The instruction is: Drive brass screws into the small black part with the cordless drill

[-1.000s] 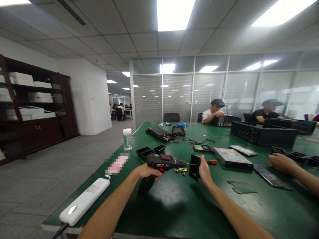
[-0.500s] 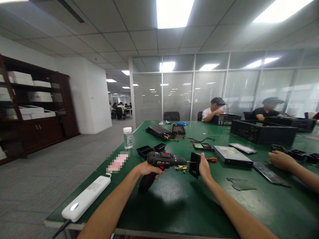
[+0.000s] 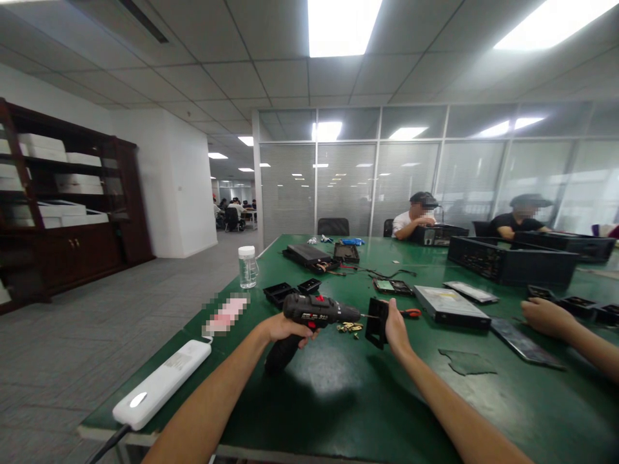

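- Gripping the drill, left hand curls closed.
- Right hand clasps black frame.
- Power strip lies along left edge of tabletop.

We're looking over a green table, folks: brass-coloured pieces heaped mid-table, and small black trays just beyond. Along our left edge we've got a white power strip and a white-capped bottle. Over on our right sit a silver-topped drive, a dark slab and an open black case.
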Action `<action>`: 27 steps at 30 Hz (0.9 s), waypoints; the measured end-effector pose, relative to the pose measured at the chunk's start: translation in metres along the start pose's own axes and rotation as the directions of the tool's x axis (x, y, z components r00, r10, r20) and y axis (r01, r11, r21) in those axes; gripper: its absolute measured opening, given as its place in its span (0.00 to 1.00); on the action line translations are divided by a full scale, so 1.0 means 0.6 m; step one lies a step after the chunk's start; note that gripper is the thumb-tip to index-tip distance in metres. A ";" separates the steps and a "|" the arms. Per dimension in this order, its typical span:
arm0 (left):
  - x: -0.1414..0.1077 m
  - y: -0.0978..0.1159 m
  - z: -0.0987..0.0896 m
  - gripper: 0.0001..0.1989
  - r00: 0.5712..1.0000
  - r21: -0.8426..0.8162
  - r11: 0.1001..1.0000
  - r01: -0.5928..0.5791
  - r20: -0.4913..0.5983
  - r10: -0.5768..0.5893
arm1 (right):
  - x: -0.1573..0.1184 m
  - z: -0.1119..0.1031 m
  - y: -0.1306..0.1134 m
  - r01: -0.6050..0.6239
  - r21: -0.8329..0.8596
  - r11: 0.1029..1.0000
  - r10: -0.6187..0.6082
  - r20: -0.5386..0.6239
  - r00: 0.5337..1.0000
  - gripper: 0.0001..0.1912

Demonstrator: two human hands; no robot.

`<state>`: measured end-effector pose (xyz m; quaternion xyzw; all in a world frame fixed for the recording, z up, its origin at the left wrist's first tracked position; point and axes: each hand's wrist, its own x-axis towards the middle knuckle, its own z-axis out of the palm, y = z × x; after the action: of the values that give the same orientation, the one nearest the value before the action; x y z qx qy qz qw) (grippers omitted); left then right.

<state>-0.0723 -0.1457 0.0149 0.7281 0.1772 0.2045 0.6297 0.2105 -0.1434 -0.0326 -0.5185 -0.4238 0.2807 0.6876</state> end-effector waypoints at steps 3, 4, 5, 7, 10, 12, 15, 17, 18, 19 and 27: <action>0.001 -0.002 -0.001 0.15 1.000 -0.002 1.000 -0.007 0.005 0.007 | 0.001 0.000 0.002 0.004 -0.003 1.000 -0.004 -0.001 1.000 0.31; 0.001 -0.003 -0.002 0.15 1.000 -0.002 1.000 -0.007 0.006 0.007 | 0.001 0.000 0.002 0.005 -0.004 1.000 -0.005 -0.003 1.000 0.31; 0.001 -0.003 -0.002 0.15 1.000 -0.002 1.000 -0.007 0.007 0.007 | 0.001 0.000 0.002 0.005 -0.005 1.000 -0.005 -0.004 1.000 0.31; 0.001 -0.002 -0.002 0.15 1.000 -0.004 1.000 -0.007 0.005 0.007 | 0.001 -0.001 0.002 0.006 -0.007 1.000 -0.006 0.001 1.000 0.31; 0.000 0.000 0.000 0.15 1.000 -0.016 1.000 -0.009 0.006 0.009 | 0.003 -0.002 0.003 0.009 -0.007 1.000 -0.009 0.006 1.000 0.31; 0.000 0.001 0.001 0.15 1.000 -0.019 1.000 -0.004 0.010 0.005 | 0.004 -0.002 0.005 0.014 0.002 1.000 -0.014 0.011 1.000 0.31; -0.001 0.003 0.002 0.15 1.000 -0.015 1.000 -0.009 0.009 0.009 | 0.005 -0.003 0.007 0.010 0.016 1.000 -0.010 0.018 1.000 0.31; -0.001 0.004 0.003 0.15 1.000 -0.011 1.000 -0.016 0.009 0.016 | 0.004 -0.003 0.006 0.001 0.021 1.000 -0.002 0.017 1.000 0.32; -0.001 0.005 0.003 0.15 1.000 -0.010 1.000 -0.019 0.012 0.019 | 0.003 -0.002 0.005 -0.005 0.022 1.000 0.005 0.017 1.000 0.32; -0.001 0.005 0.003 0.15 1.000 -0.008 1.000 -0.020 0.015 0.020 | 0.002 -0.002 0.004 -0.012 0.022 1.000 0.012 0.019 1.000 0.32; 0.000 -0.003 -0.001 0.14 1.000 0.021 1.000 -0.011 0.001 0.011 | 0.001 -0.001 0.002 0.000 0.012 1.000 0.000 0.015 1.000 0.32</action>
<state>-0.0725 -0.1451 0.0132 0.7358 0.1753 0.2058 0.6210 0.2115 -0.1427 -0.0335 -0.5124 -0.4273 0.2872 0.6873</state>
